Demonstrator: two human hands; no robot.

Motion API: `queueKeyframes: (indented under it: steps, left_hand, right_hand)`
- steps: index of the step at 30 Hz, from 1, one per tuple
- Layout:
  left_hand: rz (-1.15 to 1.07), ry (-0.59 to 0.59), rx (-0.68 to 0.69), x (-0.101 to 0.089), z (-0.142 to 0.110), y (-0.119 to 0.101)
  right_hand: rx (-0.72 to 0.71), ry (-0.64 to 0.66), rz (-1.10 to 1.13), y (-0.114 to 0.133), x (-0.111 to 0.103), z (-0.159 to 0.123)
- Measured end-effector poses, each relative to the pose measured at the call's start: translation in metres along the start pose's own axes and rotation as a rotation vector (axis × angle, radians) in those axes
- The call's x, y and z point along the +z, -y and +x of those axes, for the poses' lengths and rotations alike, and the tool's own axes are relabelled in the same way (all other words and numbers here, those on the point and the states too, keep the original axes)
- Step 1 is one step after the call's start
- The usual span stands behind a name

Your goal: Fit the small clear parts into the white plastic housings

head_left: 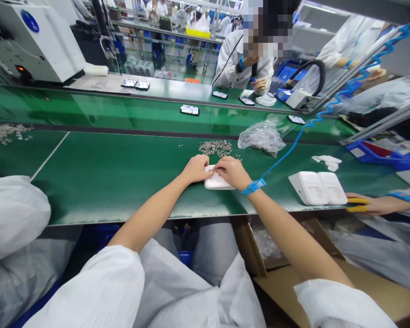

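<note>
A white plastic housing (pixel 219 183) lies on the green bench in front of me. My left hand (pixel 195 169) grips its left edge, with the thumb on top. Over the housing's upper face, my right hand (pixel 233 172) is closed in a pinch; whatever sits between its fingertips is too small to make out. A blue wrist strap (pixel 253 187) circles my right wrist, and a coiled blue cord runs up from it. Just beyond my hands is a loose pile of small metallic-looking parts (pixel 215 147). A clear plastic bag (pixel 262 139) with more small pieces rests to the right of that pile.
Two white housings (pixel 317 187) stand at the right, near a co-worker's hand (pixel 379 205) holding yellow-handled tool. Behind, a green conveyor (pixel 140 114) carries a black-and-white unit (pixel 190 110). Another person sits across it. Below the bench edge is an open cardboard box (pixel 251 243).
</note>
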State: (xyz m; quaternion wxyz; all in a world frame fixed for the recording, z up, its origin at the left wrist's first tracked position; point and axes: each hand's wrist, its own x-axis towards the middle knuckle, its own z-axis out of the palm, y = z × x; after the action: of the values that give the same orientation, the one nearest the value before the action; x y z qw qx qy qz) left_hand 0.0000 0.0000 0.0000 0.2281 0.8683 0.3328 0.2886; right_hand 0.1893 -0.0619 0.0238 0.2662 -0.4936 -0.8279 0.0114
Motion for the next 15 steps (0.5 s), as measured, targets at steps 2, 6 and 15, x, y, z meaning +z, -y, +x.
queueKeyframes:
  steps: [2, 6, 15]
  left_hand:
    - [0.016, 0.000, 0.000, -0.0003, 0.0000, -0.0009]
    - [0.027, 0.011, -0.009, 0.0002, 0.0004, -0.0015]
    - [-0.113, 0.010, -0.033, -0.0020, 0.0007, 0.0012]
  right_hand:
    - [0.020, -0.002, 0.023, 0.0015, -0.0017, 0.0010]
    - [0.063, 0.003, 0.104, 0.0012, -0.0056, 0.0016]
    - [0.016, 0.010, -0.016, 0.0078, -0.0021, -0.0005]
